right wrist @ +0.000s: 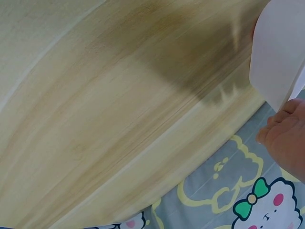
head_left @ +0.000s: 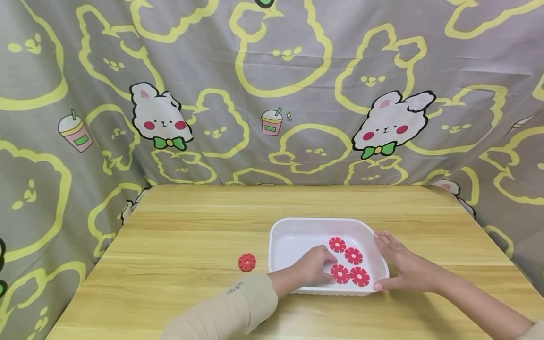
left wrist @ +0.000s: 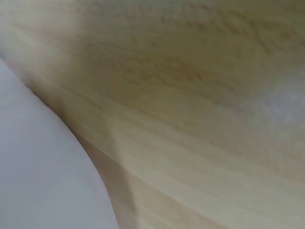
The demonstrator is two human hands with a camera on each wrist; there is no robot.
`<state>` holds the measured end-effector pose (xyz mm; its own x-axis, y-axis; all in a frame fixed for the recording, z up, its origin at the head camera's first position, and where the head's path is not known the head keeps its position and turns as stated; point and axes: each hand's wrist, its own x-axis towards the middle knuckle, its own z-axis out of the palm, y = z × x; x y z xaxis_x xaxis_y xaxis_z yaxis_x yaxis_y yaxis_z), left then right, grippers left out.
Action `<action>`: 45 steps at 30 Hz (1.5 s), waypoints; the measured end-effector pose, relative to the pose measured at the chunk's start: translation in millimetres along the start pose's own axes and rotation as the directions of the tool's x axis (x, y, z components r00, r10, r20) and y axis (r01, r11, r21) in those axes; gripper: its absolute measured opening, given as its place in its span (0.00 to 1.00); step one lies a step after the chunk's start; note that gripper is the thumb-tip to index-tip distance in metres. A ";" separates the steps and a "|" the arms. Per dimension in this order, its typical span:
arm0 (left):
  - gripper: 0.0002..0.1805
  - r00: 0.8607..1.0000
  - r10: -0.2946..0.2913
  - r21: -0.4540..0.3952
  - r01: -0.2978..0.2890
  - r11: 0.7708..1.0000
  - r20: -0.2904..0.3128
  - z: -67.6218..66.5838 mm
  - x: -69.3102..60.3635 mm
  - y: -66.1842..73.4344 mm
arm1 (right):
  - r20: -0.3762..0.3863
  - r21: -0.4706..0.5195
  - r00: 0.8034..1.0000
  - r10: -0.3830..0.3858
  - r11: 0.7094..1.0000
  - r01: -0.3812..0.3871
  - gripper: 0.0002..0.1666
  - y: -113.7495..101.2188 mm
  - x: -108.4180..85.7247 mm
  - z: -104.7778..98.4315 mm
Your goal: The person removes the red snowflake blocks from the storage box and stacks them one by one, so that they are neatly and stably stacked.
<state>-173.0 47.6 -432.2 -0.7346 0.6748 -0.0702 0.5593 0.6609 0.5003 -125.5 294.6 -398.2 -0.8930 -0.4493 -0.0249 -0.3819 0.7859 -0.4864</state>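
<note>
Red notched discs (head_left: 353,250): four in white plastic tray (head_left: 293,248), one (head_left: 247,267) outside, nine o'clock; right hand (head_left: 405,268) splayed, left hand (head_left: 313,265): grasp unclear

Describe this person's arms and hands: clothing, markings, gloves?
Beige fabric left sleeve with a broad cuff and dark lettering, too small to read reliably. Bare right forearm; beige fabric right sleeve only just in frame. Left hand, right hand: no gloves visible.

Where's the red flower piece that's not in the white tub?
In the head view, the lone red piece lies on the wooden table, just left of the white tub and beyond the left sleeve.
</note>
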 end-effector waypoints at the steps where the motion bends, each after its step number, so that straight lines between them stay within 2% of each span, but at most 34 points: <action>1: 0.19 1.000 0.004 0.024 -0.004 1.000 0.004 0.0 0.0 0.3 | 0.002 0.008 1.000 0.005 1.000 -0.005 0.67 -0.2 -0.1 0.2; 5: 0.18 1.000 0.018 0.096 -0.020 0.995 0.022 1.1 -0.2 0.8 | 0.007 0.030 1.000 0.023 0.999 -0.023 0.67 -1.5 -0.7 1.3; 10: 0.16 0.999 0.025 0.103 -0.029 0.994 0.033 1.3 -0.2 1.2 | 0.001 0.009 1.000 0.014 1.000 -0.014 0.66 -1.4 -0.9 2.2; 17: 0.15 0.996 0.074 0.182 -0.082 0.980 0.054 -0.4 0.0 2.4 | 0.003 -0.004 1.000 0.014 1.000 -0.014 0.67 -1.1 -0.2 1.5; 22: 0.15 0.998 0.061 0.127 -0.064 0.990 0.032 -2.0 0.3 2.1 | 0.002 -0.015 1.000 0.014 1.000 -0.014 0.67 -0.9 0.3 1.1; 25: 0.14 0.996 0.092 0.111 -0.091 0.990 -0.009 -4.6 0.0 1.3 | -0.001 -0.020 1.000 0.010 1.000 -0.010 0.67 -0.9 0.5 0.7; 29: 0.13 0.985 0.159 0.123 -0.150 0.981 -0.066 -8.7 -1.3 -0.6 | -0.007 -0.030 1.000 -0.001 1.000 0.001 0.67 -0.9 0.9 -0.1; 31: 0.13 0.982 0.171 0.096 -0.163 0.982 -0.086 -11.1 -2.6 -1.8 | -0.009 -0.034 1.000 -0.007 0.999 0.007 0.67 -1.0 1.0 -0.5; 37: 0.14 0.973 0.181 -0.008 -0.184 0.983 -0.146 -21.7 -9.3 -7.3 | -0.008 -0.029 1.000 -0.003 1.000 0.002 0.67 -1.9 1.3 -0.4; 45: 0.15 0.961 0.198 -0.049 -0.211 0.976 -0.193 -39.2 -19.1 -12.4 | -0.001 -0.017 1.000 0.005 1.000 -0.005 0.67 -0.5 1.0 0.0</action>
<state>-181.0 13.6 -403.2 -0.6695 0.7160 0.1979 0.6820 0.4869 0.5458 -126.2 293.7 -398.0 -0.8952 -0.4448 -0.0266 -0.3811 0.7952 -0.4717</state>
